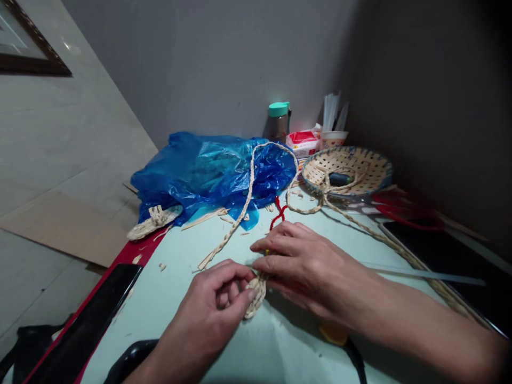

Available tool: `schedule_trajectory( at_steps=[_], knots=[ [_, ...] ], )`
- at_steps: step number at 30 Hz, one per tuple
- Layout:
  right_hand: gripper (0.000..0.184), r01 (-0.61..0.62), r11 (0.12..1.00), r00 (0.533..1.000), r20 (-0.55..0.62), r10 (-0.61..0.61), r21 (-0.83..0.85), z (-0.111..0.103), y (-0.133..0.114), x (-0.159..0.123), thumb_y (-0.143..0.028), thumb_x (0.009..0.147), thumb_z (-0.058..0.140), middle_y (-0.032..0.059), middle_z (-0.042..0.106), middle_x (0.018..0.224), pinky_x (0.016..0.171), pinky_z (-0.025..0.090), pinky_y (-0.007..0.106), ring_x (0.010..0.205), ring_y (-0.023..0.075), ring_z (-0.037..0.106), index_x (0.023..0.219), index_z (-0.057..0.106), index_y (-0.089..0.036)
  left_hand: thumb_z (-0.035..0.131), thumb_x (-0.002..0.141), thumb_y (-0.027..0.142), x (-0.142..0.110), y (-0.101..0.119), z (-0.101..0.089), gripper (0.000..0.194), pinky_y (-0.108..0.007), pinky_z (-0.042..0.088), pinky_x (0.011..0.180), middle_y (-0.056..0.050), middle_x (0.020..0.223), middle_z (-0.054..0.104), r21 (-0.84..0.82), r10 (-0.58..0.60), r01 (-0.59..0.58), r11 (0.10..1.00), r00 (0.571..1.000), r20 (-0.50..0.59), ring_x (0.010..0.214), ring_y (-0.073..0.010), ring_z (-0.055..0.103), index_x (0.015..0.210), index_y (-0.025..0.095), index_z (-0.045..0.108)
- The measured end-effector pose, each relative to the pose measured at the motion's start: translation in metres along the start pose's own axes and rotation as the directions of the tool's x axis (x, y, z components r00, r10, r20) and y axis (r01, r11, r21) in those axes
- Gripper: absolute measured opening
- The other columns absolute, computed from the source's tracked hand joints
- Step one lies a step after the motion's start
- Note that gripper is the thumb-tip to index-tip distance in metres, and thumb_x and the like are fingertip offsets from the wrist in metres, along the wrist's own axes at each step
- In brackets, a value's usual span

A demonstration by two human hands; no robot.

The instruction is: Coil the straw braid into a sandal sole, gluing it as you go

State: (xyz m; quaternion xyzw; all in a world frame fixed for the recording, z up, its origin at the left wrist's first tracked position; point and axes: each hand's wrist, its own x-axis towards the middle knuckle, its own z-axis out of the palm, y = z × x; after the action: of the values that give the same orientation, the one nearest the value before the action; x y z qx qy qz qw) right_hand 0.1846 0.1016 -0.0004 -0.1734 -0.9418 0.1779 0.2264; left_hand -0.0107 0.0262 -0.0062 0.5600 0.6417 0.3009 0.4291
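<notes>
The little braided piece (258, 300) looks like rough, dry straw, same as the plaited cord (249, 186). The blue bag (192, 165) is thin, crinkly plastic, super shiny, while the tabletop (172, 282) is smooth with a soft sheen. The basket (374, 169) is matt woven strips, and the grey wall (208, 69) looks matt too.

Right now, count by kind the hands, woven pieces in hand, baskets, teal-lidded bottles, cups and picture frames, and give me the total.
Hands: 2, left hand and right hand
Woven piece in hand: 1
Basket: 1
Teal-lidded bottle: 1
Cup: 1
Picture frame: 1
Total: 7
</notes>
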Motion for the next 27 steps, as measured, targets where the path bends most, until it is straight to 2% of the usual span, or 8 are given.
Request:
schedule_trajectory(
  at_steps=[4,6,8,9,11,14,17,27],
  knots=[
    [0.030,0.013,0.999,0.977,-0.212,-0.024,-0.053,0.004,0.004,-0.001,-0.017,0.098,0.055,0.0097,0.057,0.139,0.106,0.038,0.041,0.121,0.0242,0.047,0.128,0.059,-0.015,0.067,0.077,0.041,0.001,-0.005,0.007,0.026,-0.020,0.031,0.037,0.012,0.045,0.044,-0.267,-0.141,0.157,0.951,0.987,0.076,0.034,-0.0066,0.037,0.086,0.021,0.054],
    [0.037,-0.023,1.000,0.947,-0.320,0.017,-0.013,0.003,0.002,-0.002,-0.016,0.097,0.057,0.0103,0.059,0.136,0.105,0.039,0.038,0.121,0.0224,0.048,0.134,0.054,-0.013,0.068,0.076,0.045,0.002,-0.007,0.009,0.032,-0.019,0.033,0.034,0.011,0.042,0.048,-0.339,-0.156,0.170,0.925,0.985,0.070,0.031,-0.0071,0.038,0.087,0.022,0.049],
    [0.035,-0.119,0.988,0.915,-0.374,0.149,0.102,0.001,-0.002,-0.002,-0.018,0.096,0.058,0.0082,0.066,0.124,0.096,0.045,0.032,0.112,0.0193,0.056,0.131,0.055,-0.014,0.069,0.076,0.048,0.003,-0.008,0.011,0.035,-0.019,0.036,0.035,0.010,0.041,0.051,-0.393,-0.142,0.149,0.907,0.989,0.047,0.031,-0.0076,0.042,0.087,0.022,0.047],
    [0.031,-0.189,0.965,0.906,-0.346,0.242,0.180,0.001,-0.006,-0.002,-0.021,0.096,0.058,0.0061,0.069,0.116,0.089,0.048,0.031,0.103,0.0182,0.060,0.127,0.057,-0.016,0.069,0.077,0.049,0.004,-0.008,0.011,0.036,-0.019,0.037,0.036,0.009,0.041,0.052,-0.414,-0.128,0.132,0.901,0.991,0.038,0.032,-0.0077,0.044,0.087,0.022,0.047],
    [0.017,-0.340,0.893,0.898,-0.181,0.401,0.295,0.003,-0.014,0.000,-0.025,0.095,0.057,0.0019,0.071,0.097,0.074,0.048,0.030,0.085,0.0168,0.064,0.109,0.064,-0.020,0.069,0.078,0.049,0.004,-0.007,0.011,0.037,-0.019,0.040,0.039,0.008,0.042,0.054,-0.447,-0.102,0.102,0.889,0.994,0.025,0.033,-0.0078,0.047,0.087,0.021,0.047],
    [0.016,-0.473,0.834,0.874,0.035,0.484,0.285,0.013,-0.025,0.004,-0.029,0.093,0.057,-0.0002,0.064,0.074,0.060,0.040,0.029,0.066,0.0160,0.057,0.080,0.060,-0.020,0.069,0.080,0.048,0.003,-0.007,0.013,0.035,-0.019,0.041,0.041,0.008,0.043,0.055,-0.482,-0.087,0.096,0.871,0.995,0.042,0.035,-0.0076,0.049,0.087,0.021,0.048],
    [0.021,-0.484,0.838,0.871,0.047,0.489,0.251,0.023,-0.030,0.006,-0.024,0.092,0.054,-0.0005,0.060,0.070,0.058,0.036,0.028,0.062,0.0144,0.051,0.071,0.051,-0.020,0.069,0.083,0.043,0.002,-0.010,0.016,0.030,-0.018,0.041,0.041,0.008,0.045,0.055,-0.492,-0.079,0.102,0.865,0.995,0.069,0.036,-0.0068,0.048,0.087,0.021,0.049],
    [0.014,-0.541,0.777,0.830,0.056,0.555,0.321,0.032,-0.035,0.002,-0.015,0.083,0.053,0.0000,0.062,0.071,0.058,0.034,0.027,0.063,0.0149,0.051,0.071,0.051,-0.021,0.066,0.082,0.027,0.002,-0.007,0.020,0.018,-0.017,0.038,0.040,0.009,0.054,0.053,-0.462,-0.079,0.130,0.877,0.989,0.127,0.040,-0.0053,0.043,0.090,0.019,0.052]
  ],
)
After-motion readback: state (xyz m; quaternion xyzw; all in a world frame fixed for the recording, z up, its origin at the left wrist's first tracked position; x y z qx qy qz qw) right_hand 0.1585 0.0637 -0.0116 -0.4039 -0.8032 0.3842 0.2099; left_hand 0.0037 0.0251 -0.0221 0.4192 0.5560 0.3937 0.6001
